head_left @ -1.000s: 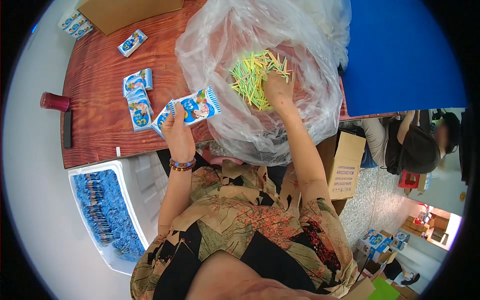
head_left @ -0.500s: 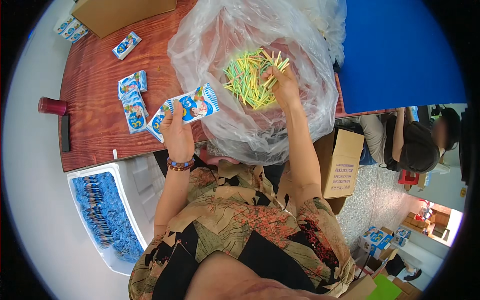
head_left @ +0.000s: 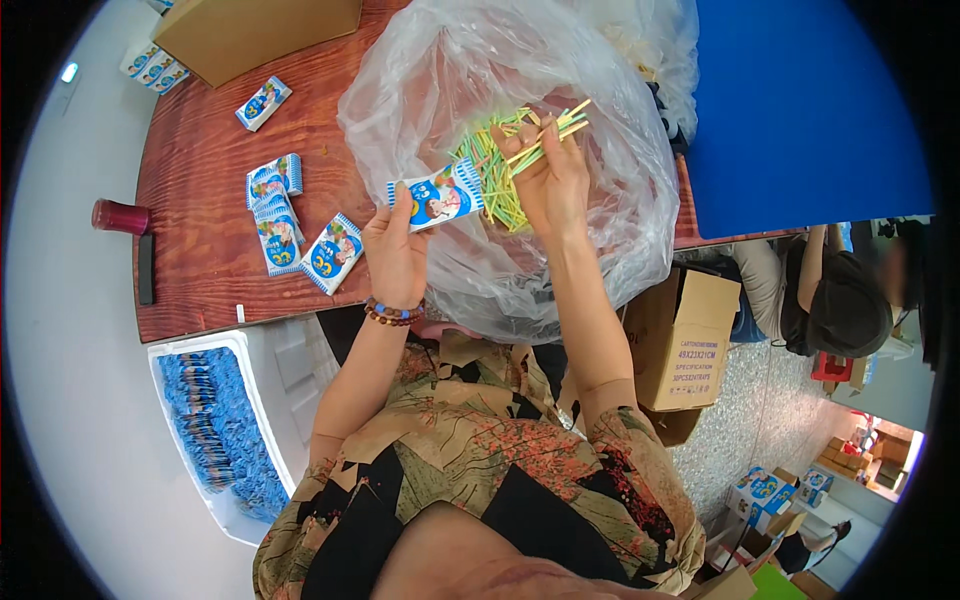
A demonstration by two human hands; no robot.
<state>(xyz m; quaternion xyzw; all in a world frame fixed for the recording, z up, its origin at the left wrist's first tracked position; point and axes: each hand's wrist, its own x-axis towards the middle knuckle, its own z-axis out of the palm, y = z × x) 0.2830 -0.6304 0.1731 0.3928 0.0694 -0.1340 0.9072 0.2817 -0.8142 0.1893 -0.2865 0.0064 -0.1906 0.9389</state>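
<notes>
The left hand (head_left: 398, 262) pinched a flat, white rectangular packet (head_left: 440, 197) with blue-striped ends, a blue oval and a cartoon figure, holding it over the left side of a crumpled clear plastic bag (head_left: 400, 115), inward of the near edge of the red-brown wooden worktop (head_left: 200, 190). Just beside it, the right hand (head_left: 553, 190) grasped a splayed bunch of thin, straight yellow and pale-green sticks (head_left: 572, 122).

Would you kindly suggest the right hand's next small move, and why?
Perhaps ease the right hand toward the flat, rectangular blue-and-white packet, since that hand grips thin yellowish sticks and the left hand holds that packet close by.
</notes>
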